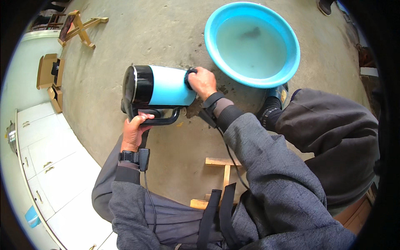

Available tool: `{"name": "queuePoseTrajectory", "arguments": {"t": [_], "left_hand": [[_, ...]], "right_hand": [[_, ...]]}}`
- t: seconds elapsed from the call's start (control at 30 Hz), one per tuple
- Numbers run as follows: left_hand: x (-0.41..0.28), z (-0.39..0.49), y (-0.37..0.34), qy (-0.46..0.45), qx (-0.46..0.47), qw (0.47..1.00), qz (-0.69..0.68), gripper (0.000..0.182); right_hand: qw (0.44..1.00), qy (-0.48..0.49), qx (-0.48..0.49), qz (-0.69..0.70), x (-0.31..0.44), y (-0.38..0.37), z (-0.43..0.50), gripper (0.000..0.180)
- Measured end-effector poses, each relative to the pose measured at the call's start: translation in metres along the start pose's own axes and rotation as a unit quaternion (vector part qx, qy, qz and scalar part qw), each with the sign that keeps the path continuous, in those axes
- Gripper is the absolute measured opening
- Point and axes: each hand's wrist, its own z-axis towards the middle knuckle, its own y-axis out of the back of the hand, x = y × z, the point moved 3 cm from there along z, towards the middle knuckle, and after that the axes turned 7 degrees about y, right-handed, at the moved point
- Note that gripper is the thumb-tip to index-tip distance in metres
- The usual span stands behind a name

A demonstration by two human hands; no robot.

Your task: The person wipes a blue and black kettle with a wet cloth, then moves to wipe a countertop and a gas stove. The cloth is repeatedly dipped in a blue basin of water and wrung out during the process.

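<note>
A kettle-shaped electric appliance (170, 86), likely a soy milk maker, lies on its side in the air above the concrete floor. Its body is light blue, with a black collar and lid end facing left and a black handle (162, 121) on the near side. My left hand (132, 129) grips that handle near the lid end. At the base end, my right hand (203, 82) presses a small black wad (189, 79), perhaps a cloth or scrubber, against the blue body. My right fingers partly cover the wad.
A light blue basin (211, 47) of cloudy water, with a dark patch in it, stands ahead right, by my shoe. White cabinets (47, 134) line the left, with cardboard boxes (48, 73) beyond. A wooden stand (81, 32) sits far left; wooden stool parts (226, 176) show below me.
</note>
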Motion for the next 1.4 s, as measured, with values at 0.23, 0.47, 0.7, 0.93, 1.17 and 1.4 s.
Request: {"name": "queuePoseTrajectory", "arguments": {"t": [0.23, 0.47, 0.7, 0.93, 1.17, 1.4], "left_hand": [[-0.007, -0.007, -0.01, 0.011, -0.003, 0.999, 0.052, 0.014], [-0.002, -0.002, -0.006, -0.004, 0.003, 1.0, 0.01, 0.015], [0.005, 0.002, 0.009, -0.014, 0.012, 1.0, 0.007, 0.014], [0.008, 0.005, 0.009, -0.002, 0.015, 0.999, -0.046, 0.015], [-0.005, -0.005, -0.008, 0.024, 0.02, 0.998, 0.052, 0.019], [-0.005, -0.017, -0.023, 0.028, 0.019, 0.991, 0.128, 0.024]], "right_hand": [[0.992, 0.036, 0.015, 0.119, 0.024, 0.027, -0.014, 0.037], [0.921, 0.337, 0.014, 0.197, 0.119, -0.02, -0.02, 0.027], [0.995, 0.037, 0.059, -0.07, -0.005, 0.013, 0.015, 0.034], [0.984, -0.063, 0.163, -0.042, -0.052, 0.035, -0.021, 0.032], [0.956, 0.258, 0.111, -0.081, -0.023, 0.044, -0.002, 0.036], [0.908, -0.005, 0.098, 0.406, -0.001, 0.043, -0.006, 0.027]]}}
